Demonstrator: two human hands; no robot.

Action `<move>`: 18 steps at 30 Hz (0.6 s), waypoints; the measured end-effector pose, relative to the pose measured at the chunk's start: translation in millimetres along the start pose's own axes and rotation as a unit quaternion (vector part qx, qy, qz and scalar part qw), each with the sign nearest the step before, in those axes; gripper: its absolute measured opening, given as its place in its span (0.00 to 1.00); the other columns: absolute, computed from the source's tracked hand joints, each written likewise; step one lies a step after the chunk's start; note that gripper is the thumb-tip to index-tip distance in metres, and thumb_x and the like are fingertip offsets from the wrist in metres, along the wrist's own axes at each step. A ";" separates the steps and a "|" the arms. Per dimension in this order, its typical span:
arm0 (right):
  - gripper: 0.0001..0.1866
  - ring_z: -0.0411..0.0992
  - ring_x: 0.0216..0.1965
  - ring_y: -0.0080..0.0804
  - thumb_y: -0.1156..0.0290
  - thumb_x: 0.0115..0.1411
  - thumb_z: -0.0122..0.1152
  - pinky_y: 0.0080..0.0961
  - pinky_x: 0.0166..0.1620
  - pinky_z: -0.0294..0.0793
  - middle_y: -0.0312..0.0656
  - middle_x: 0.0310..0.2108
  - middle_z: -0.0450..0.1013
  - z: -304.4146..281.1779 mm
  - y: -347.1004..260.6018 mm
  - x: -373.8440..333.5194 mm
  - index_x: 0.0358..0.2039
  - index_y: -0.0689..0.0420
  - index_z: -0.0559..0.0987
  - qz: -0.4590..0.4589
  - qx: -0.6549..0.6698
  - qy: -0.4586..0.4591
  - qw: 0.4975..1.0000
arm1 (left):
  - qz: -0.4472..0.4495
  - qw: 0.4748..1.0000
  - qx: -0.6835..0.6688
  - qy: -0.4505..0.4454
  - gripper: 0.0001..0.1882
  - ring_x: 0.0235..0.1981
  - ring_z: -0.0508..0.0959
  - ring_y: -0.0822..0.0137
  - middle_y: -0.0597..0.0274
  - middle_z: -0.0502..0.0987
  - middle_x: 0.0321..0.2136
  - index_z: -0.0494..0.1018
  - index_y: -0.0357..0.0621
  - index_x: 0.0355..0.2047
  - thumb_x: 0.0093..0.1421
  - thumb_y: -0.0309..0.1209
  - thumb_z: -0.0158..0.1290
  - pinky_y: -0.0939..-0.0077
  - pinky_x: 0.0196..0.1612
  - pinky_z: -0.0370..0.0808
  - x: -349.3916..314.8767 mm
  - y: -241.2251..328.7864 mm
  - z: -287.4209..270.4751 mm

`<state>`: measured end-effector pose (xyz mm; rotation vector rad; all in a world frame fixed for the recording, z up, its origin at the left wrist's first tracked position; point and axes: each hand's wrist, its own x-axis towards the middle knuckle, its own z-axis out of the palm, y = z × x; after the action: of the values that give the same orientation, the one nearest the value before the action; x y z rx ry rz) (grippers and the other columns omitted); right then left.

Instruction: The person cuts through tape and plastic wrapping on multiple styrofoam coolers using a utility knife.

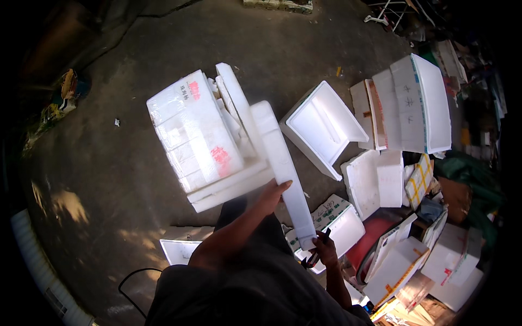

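A long white foam strip [285,163] slants down in front of my body. My left hand [270,199] grips its edge about halfway along, thumb on top. At the strip's near end, my right hand [325,251] is closed round a slim black-and-red tool [314,259], its fingers touching the foam. Whether that tool has a blade I cannot tell. Just left of the strip is a large white foam box [190,130], with clear tape and red marks on its side. Foam pieces [231,117] stick out of its open side, close to the strip.
An open white foam box [321,125] lies tilted to the right of the strip. Beyond it stand nested foam boxes [410,103]. More boxes [394,269] pile up at the lower right beside a red rounded object [372,236]. A black cable [124,288] curves on the concrete floor [109,179].
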<state>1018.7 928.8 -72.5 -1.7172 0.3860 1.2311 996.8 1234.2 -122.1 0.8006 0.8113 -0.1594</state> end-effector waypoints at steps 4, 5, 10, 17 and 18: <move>0.24 0.71 0.24 0.22 0.66 0.57 0.61 0.18 0.26 0.71 0.37 0.28 0.74 -2.9 4.2 14.1 0.50 0.65 0.70 -0.010 -0.003 -0.029 1.000 | -0.006 0.998 -0.031 0.051 0.30 0.37 0.72 0.61 0.50 0.75 0.33 0.71 0.29 0.41 0.59 0.51 0.52 0.67 0.44 0.69 -5.0 0.8 9.6; 0.23 0.71 0.23 0.21 0.66 0.56 0.62 0.17 0.26 0.71 0.37 0.28 0.73 -1.0 1.8 16.3 0.49 0.65 0.71 -0.004 -0.008 -0.026 1.000 | -0.015 0.997 -0.015 0.077 0.28 0.39 0.72 0.58 0.47 0.74 0.36 0.70 0.29 0.44 0.60 0.48 0.51 0.65 0.46 0.68 -3.2 0.2 10.2; 0.22 0.68 0.20 0.20 0.64 0.55 0.65 0.17 0.25 0.70 0.34 0.27 0.71 14.1 4.0 39.4 0.47 0.60 0.73 -0.048 -0.051 -0.014 0.997 | 0.038 0.988 -0.042 0.144 0.23 0.45 0.70 0.52 0.44 0.71 0.43 0.62 0.36 0.54 0.61 0.36 0.46 0.62 0.50 0.66 20.7 -44.8 -5.6; 0.22 0.70 0.22 0.24 0.63 0.54 0.62 0.25 0.26 0.71 0.40 0.25 0.72 53.1 -14.3 98.2 0.44 0.64 0.73 -0.176 -0.219 0.014 0.960 | 0.087 0.974 -0.036 0.204 0.25 0.50 0.70 0.46 0.44 0.71 0.49 0.58 0.38 0.60 0.62 0.30 0.43 0.57 0.55 0.64 26.0 -27.3 -26.8; 0.23 0.71 0.21 0.24 0.63 0.54 0.62 0.24 0.25 0.71 0.41 0.26 0.74 61.2 -18.3 107.5 0.46 0.66 0.72 -0.202 -0.252 0.021 0.946 | 0.073 0.974 -0.072 0.203 0.24 0.49 0.70 0.49 0.46 0.71 0.48 0.59 0.38 0.58 0.63 0.34 0.43 0.59 0.54 0.65 27.8 -24.6 -31.9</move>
<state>1045.1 1016.4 -157.7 -2.1207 -0.2808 1.0406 987.2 1243.6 -169.1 0.7626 1.1298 0.2003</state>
